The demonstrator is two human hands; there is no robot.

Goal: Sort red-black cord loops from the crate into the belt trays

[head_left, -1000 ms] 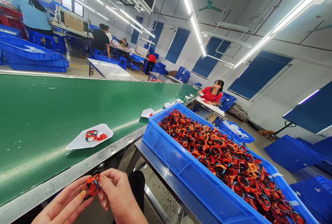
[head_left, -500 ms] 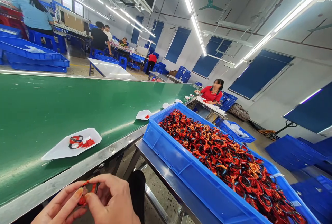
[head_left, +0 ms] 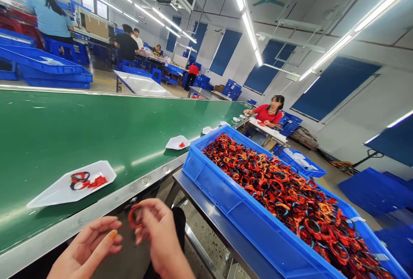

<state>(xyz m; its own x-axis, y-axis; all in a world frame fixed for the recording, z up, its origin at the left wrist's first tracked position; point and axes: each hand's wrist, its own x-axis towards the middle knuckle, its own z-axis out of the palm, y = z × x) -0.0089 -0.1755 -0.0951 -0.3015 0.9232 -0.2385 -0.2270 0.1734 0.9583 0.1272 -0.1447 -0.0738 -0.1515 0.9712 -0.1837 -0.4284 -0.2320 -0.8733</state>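
Left hand (head_left: 87,244) open and empty; right hand (head_left: 159,234) pinching a small red loop (head_left: 133,218) between its fingers, beside a green conveyor belt (head_left: 80,132) and a blue plastic crate (head_left: 226,201) heaped with red-and-black loops.

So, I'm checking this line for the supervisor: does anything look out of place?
The red-and-black loops lie inside the blue crate. Only the white tray on the green conveyor belt looks odd: it sits askew, with loose red pieces beside a black loop.

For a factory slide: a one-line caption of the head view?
Right hand holds a red loop between a green conveyor and a blue crate of bands.
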